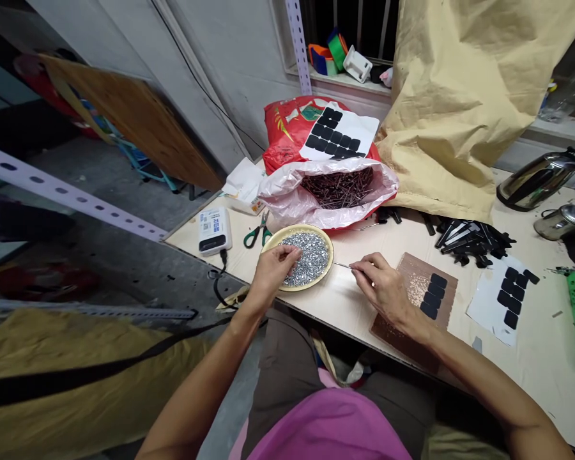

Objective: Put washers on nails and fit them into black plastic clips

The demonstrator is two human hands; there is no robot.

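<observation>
Bowl (274, 239): being kept right at the front edge of the table (352, 306), its inside being filled out by small silvery pieces (312, 255).
Left hand (274, 268): being held over the bowl's near left side, thumb and forefinger being pressed together; whether a piece is being pinched between them cannot be told.
Right hand (381, 287): being held right of the bowl, and a thin rod (342, 264) is being gripped in the fingertips!
Rod tip: being pointed left, right up at the bowl's rim; whether the rim is being touched cannot be told.
Red bag (280, 137): being seen just behind the bowl, its white-lined mouth being spread wide around thin dark rods (338, 190).
Scissors (251, 239): being partly hidden by the bowl on its left, green handles showing.
Brown board (446, 310): being partly covered by the right forearm, with black pads (434, 297) being carried on top.
White sheet (483, 306): being seen farther right, more black pads being borne there.
Kettle (536, 182): being stood at the far right.
</observation>
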